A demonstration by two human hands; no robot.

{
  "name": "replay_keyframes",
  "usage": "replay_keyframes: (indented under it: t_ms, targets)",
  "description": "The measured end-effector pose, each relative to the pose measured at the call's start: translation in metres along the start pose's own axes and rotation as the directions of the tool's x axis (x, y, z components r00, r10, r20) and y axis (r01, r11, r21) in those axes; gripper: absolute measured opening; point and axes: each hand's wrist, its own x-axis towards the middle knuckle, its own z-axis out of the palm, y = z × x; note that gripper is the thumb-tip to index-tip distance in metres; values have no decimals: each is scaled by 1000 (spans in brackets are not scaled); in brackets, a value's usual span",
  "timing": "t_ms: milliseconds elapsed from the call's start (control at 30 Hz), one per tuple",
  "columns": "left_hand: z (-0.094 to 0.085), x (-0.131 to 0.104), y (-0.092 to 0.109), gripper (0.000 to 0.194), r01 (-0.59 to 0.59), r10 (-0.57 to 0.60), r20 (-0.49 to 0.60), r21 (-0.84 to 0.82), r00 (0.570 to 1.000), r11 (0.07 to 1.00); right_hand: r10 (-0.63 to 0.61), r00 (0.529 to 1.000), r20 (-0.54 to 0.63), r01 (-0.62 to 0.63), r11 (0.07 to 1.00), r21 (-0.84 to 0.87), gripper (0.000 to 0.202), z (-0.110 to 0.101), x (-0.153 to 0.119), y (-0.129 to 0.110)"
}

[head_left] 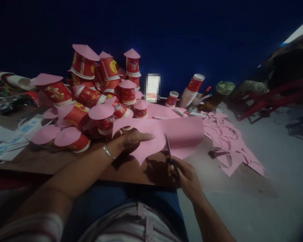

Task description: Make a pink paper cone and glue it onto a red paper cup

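A sheet of pink paper is held up over the front of the table, its lower left side cut in curves. My left hand pinches it, thumb on top and fingers hidden underneath. In my right hand is a pair of scissors, my fingers wrapped round the handles. The blades point away from me and meet the paper at a cut edge near its middle. Behind my left hand stand and lie many red paper cups with pink paper cones on them.
Pink paper offcuts lie heaped at the table's right end. At the back stand a stack of cups, a single cup and a dark container. White papers lie at left; a red stool stands beyond the right side.
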Motion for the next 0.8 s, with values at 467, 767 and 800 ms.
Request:
replay_keyframes:
  t_ms: [467, 767, 800]
  targets:
    - [-12, 5, -4, 28, 2, -1, -7, 41, 1000, 999, 89, 994, 64, -90, 996, 6, 51, -11, -2, 2]
    - [-9, 2, -2, 32, 39, -39, 44, 15, 998, 999, 58, 996, 63, -57, 998, -23, 49, -12, 1, 0]
    - [-8, 2, -1, 34, 52, -53, 43, 16, 998, 999, 65, 996, 64, -64, 998, -21, 49, -12, 1, 0]
